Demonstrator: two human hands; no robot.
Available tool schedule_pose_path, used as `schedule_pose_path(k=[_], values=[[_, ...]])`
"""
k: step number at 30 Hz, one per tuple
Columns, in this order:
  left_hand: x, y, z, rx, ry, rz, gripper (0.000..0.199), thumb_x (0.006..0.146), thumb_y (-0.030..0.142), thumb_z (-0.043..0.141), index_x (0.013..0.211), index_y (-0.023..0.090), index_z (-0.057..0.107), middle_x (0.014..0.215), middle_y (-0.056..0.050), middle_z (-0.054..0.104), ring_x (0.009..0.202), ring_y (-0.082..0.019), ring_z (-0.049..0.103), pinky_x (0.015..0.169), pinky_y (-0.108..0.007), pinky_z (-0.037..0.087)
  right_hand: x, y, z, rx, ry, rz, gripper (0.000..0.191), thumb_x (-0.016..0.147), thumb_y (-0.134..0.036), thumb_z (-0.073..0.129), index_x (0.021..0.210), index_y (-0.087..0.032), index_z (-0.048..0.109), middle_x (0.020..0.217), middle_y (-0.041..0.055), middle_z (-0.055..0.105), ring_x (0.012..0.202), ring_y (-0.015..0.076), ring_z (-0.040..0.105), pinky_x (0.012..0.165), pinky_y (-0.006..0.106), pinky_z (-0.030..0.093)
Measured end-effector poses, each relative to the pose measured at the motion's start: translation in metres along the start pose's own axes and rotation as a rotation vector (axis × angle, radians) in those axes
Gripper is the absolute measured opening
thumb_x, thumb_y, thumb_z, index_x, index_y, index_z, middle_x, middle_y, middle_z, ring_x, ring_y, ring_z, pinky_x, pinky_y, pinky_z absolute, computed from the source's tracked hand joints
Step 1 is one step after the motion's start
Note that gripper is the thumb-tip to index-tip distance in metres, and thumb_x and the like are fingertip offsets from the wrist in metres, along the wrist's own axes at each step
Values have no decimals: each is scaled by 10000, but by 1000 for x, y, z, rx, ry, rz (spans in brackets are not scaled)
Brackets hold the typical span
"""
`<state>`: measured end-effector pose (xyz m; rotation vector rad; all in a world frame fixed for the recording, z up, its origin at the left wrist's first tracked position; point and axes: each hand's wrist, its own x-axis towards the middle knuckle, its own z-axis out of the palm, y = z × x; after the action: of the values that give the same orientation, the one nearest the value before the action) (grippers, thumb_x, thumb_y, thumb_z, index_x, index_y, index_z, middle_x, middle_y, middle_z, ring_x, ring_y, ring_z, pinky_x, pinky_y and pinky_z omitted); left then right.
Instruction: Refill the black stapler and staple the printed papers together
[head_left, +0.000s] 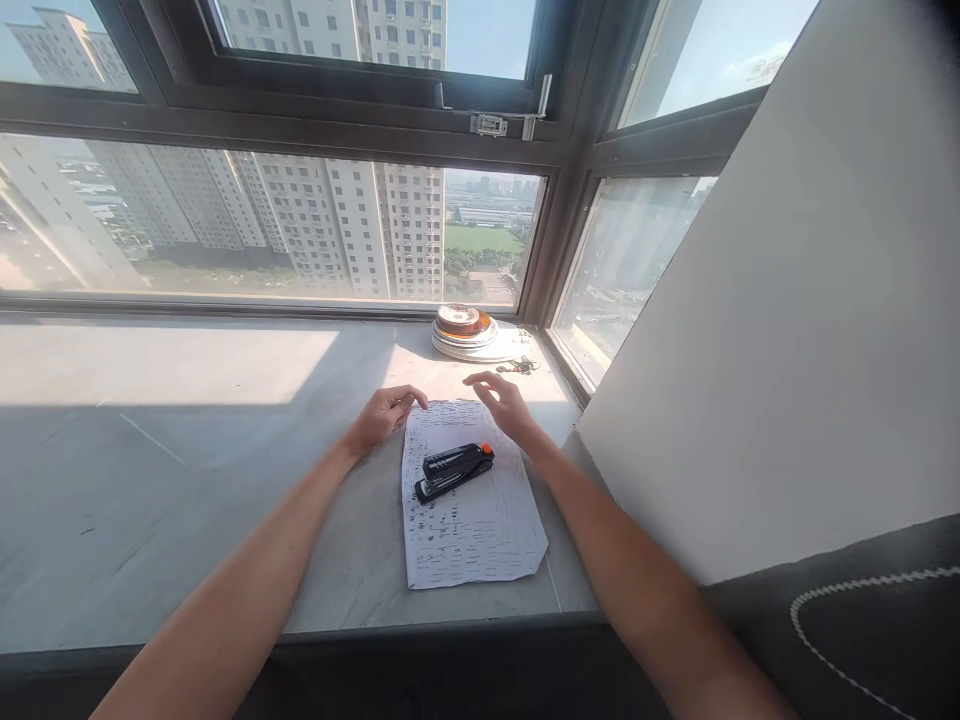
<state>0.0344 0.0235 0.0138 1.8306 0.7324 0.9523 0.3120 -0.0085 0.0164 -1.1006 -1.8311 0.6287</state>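
Sheets of white paper (480, 545) covered in dark writing lie on the grey stone sill. On top of them rests a black stapler (454, 470) with an orange-red spot at its right end. My left hand (386, 415) is at the far left corner of the paper, its fingers bent together near the edge; whether anything is between them is too small to tell. My right hand (502, 402) hovers at the far right part of the paper, thumb and fingers apart, holding nothing.
A stack of plates (466, 340) with an orange-brown dish on top stands by the window corner. Beside it lies a small dark beaded item (517, 367). A white slanted wall (787, 330) rises at the right. The sill's front edge (442, 628) runs below the paper.
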Motion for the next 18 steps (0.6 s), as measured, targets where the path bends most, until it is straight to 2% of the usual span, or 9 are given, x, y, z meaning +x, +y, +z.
schedule_pose_path(k=[2, 4, 6, 8, 12, 16, 18], values=[[-1, 4, 0, 42, 23, -2, 303, 974, 429, 632, 1024, 191, 812, 569, 3, 591, 444, -99, 385, 463, -259, 276, -6, -9, -12, 195, -202, -53, 427, 1066, -531, 450, 1137, -199, 708, 1203, 118, 710, 1129, 250, 636, 1045, 423, 468], [-2, 8, 1, 79, 63, 9, 309, 926, 451, 706, 987, 180, 841, 802, -77, 763, 485, -101, 466, 458, -261, 316, -10, -16, -18, 320, -426, -109, 501, 1015, -630, 524, 1131, -183, 720, 1166, 116, 710, 1064, 249, 643, 1000, 406, 478], [-2, 13, 3, 82, 97, 18, 329, 880, 476, 759, 936, 168, 859, 981, -131, 807, 552, -126, 560, 457, -262, 355, -11, -20, -17, 385, -581, -162, 557, 950, -674, 618, 1156, -167, 723, 1164, 119, 708, 1058, 253, 642, 983, 397, 476], [-2, 16, 4, 68, 110, 14, 336, 845, 493, 795, 891, 167, 866, 985, -149, 813, 624, -170, 636, 457, -263, 388, -10, -22, -13, 410, -685, -199, 591, 894, -669, 703, 1191, -158, 717, 1182, 121, 702, 1076, 254, 638, 984, 389, 475], [-2, 14, 5, 56, 114, 25, 301, 793, 481, 850, 858, 188, 869, 964, -149, 815, 790, -251, 728, 544, -291, 515, -9, -21, -5, 363, -815, -203, 630, 814, -578, 833, 1280, -184, 677, 1248, 103, 681, 1077, 235, 638, 970, 353, 490], [0, 5, 4, 40, 103, 64, 246, 756, 426, 892, 845, 199, 863, 936, -129, 815, 898, -269, 751, 736, -336, 594, -12, -17, -2, 282, -827, -185, 619, 789, -516, 876, 1267, -175, 682, 1154, 78, 703, 1007, 214, 640, 894, 305, 499], [0, 2, 3, 39, 92, 65, 239, 754, 420, 895, 823, 194, 856, 905, -123, 811, 836, -245, 741, 689, -315, 580, -13, -16, -1, 261, -836, -185, 606, 785, -514, 880, 1243, -162, 694, 1103, 68, 714, 975, 206, 640, 877, 294, 498]])
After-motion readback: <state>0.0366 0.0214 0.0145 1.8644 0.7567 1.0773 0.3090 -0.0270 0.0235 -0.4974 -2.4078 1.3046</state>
